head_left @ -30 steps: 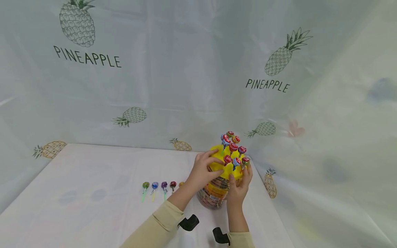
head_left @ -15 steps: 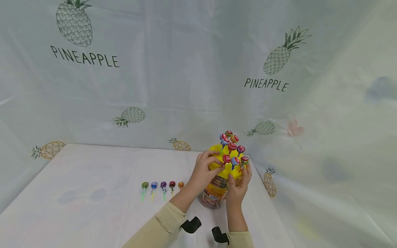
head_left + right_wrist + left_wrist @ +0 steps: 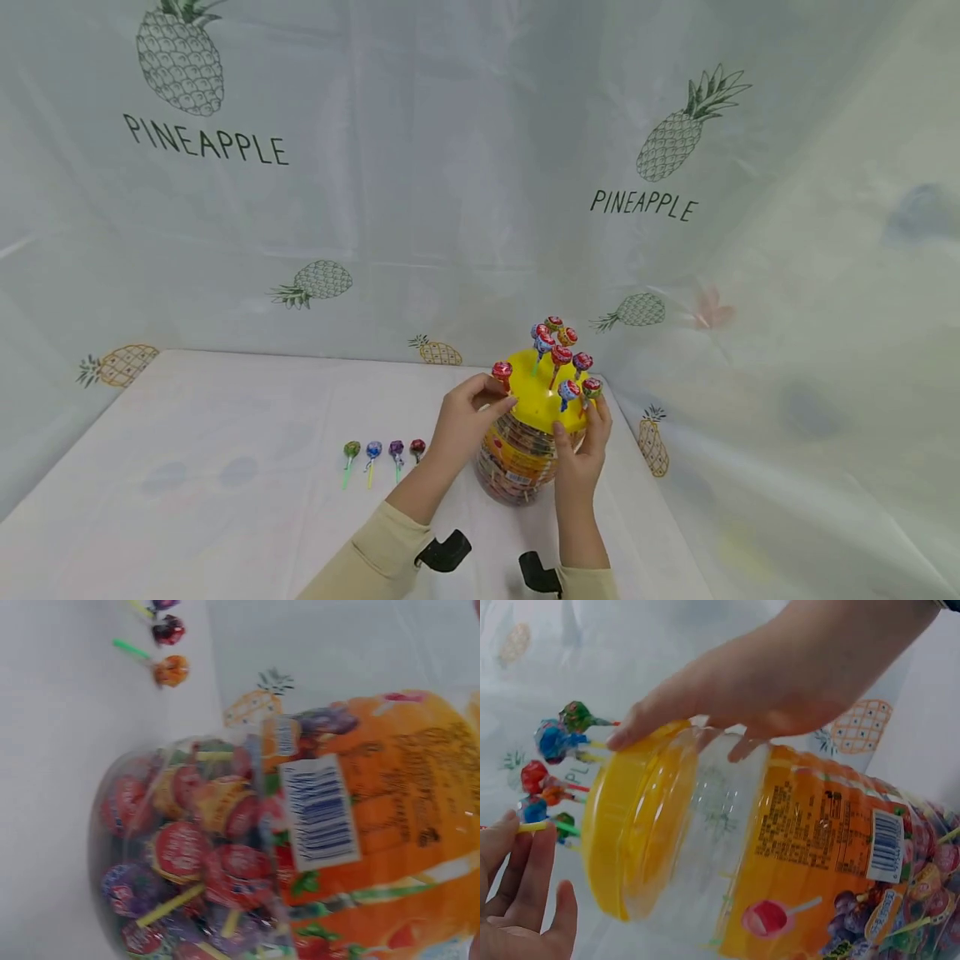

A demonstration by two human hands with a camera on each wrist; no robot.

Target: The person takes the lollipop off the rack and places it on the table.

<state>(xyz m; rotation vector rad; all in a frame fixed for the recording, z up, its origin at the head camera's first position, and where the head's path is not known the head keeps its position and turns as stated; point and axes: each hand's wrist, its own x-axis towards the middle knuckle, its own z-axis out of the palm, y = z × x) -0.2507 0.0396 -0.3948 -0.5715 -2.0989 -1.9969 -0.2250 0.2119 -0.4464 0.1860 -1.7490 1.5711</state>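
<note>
Lollipop shifted left: round, red-wrapped, pale-marked on top.

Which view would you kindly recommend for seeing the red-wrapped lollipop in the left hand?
The head view, where the red-wrapped lollipop shows its round candy clearly above the left hand. The left wrist view shows mainly its yellow stick, pinched; the right wrist view does not show it.

One jar, two hands, one pinched lollipop, five lying lollipops, eight-plus standing lollipops
</note>
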